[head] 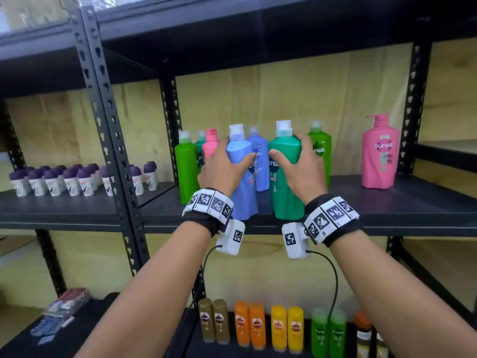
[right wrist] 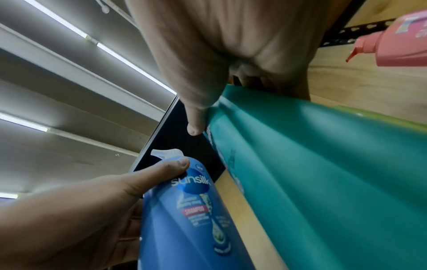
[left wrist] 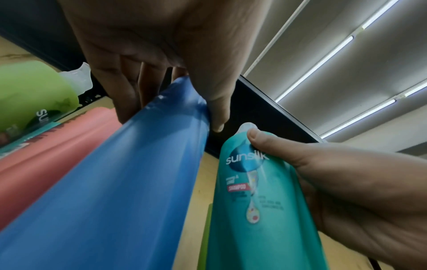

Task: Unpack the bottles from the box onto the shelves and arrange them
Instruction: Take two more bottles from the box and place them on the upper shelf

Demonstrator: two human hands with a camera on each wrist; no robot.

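Observation:
On the middle shelf (head: 387, 208) my left hand (head: 227, 164) grips a tall blue shampoo bottle (head: 242, 192) (left wrist: 110, 182) (right wrist: 184, 219) by its shoulder, thumb on the front. Beside it, my right hand (head: 296, 166) grips a teal-green bottle (head: 286, 187) (left wrist: 254, 210) (right wrist: 323, 173) the same way. Both bottles stand upright near the shelf's front edge. Behind them stand a second blue bottle (head: 260, 161), light green bottles (head: 185, 171) (head: 321, 151) and a pink bottle (head: 210, 144). A large pink pump bottle (head: 379, 153) stands apart at the right. No box is in view.
Black shelf posts (head: 108, 125) (head: 413, 112) frame the bay. Several purple-capped roll-ons (head: 77, 179) fill the left bay. The lower shelf holds rows of small brown, orange, yellow and green bottles (head: 278, 326). Flat packets (head: 64, 306) lie at lower left. The shelf above overhangs closely.

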